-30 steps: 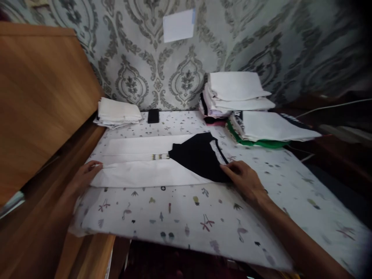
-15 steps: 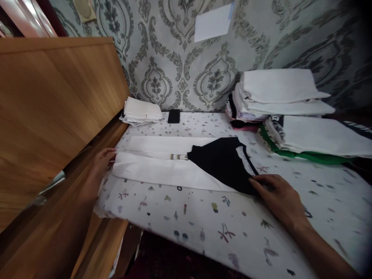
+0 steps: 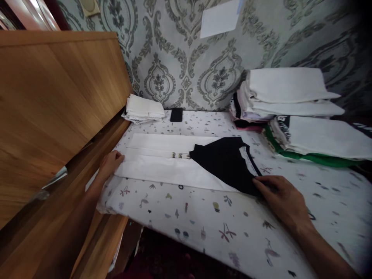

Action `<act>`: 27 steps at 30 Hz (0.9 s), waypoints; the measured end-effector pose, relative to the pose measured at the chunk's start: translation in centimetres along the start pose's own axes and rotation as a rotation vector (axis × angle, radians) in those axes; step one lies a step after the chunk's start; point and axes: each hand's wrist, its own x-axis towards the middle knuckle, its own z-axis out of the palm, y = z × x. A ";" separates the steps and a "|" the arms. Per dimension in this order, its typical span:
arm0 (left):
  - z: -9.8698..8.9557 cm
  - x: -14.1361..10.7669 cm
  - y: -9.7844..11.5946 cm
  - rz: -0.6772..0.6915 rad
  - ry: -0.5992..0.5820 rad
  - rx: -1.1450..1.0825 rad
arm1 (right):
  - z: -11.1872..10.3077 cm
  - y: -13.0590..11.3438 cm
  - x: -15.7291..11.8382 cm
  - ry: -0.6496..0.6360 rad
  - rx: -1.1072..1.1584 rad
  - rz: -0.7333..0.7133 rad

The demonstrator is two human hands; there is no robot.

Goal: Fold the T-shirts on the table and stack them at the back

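A black-and-white shirt (image 3: 223, 162) lies face down or folded lengthwise on the printed sheet, its black neck end to the right and its white hem end to the left. Small lettering shows along its middle. My right hand (image 3: 286, 199) pinches the black fabric at the near shoulder, beside the collar. At the opposite end, my left hand (image 3: 109, 166) has its fingers curled closed on the near corner of the white hem; the fingertips are partly hidden.
Folded white clothes (image 3: 145, 108) and a black phone-like rectangle (image 3: 176, 114) lie at the back left. Stacks of folded clothes (image 3: 286, 85) stand at the back right. A wooden panel (image 3: 64, 100) rises on the left. Patterned wallpaper covers the wall behind.
My left hand has shifted slightly right and down along the hem end. My right hand stays at the shirt's shoulder. The view has moved a little.
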 end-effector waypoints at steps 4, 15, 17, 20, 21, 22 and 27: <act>0.7 1.3 0.0 -0.028 -0.012 0.002 | -0.3 -0.3 0.0 -0.100 0.112 0.103; 1.2 1.8 -0.7 0.033 0.062 0.067 | 0.1 0.6 -0.1 -0.092 0.130 0.061; 1.3 1.6 -0.6 0.026 0.051 0.103 | 0.1 0.6 -0.1 -0.090 0.131 0.048; 1.4 1.5 -0.6 0.018 0.024 0.146 | -0.1 0.3 -0.1 -0.087 0.135 0.049; 1.5 1.4 -0.5 0.008 0.023 0.156 | -0.1 0.2 -0.1 -0.092 0.133 0.056; 1.5 1.4 -0.5 -0.005 0.021 0.162 | -0.2 0.1 -0.1 -0.098 0.130 0.066; 1.6 1.1 -0.1 -0.039 0.011 0.118 | -0.2 0.1 -0.1 -0.116 0.125 0.069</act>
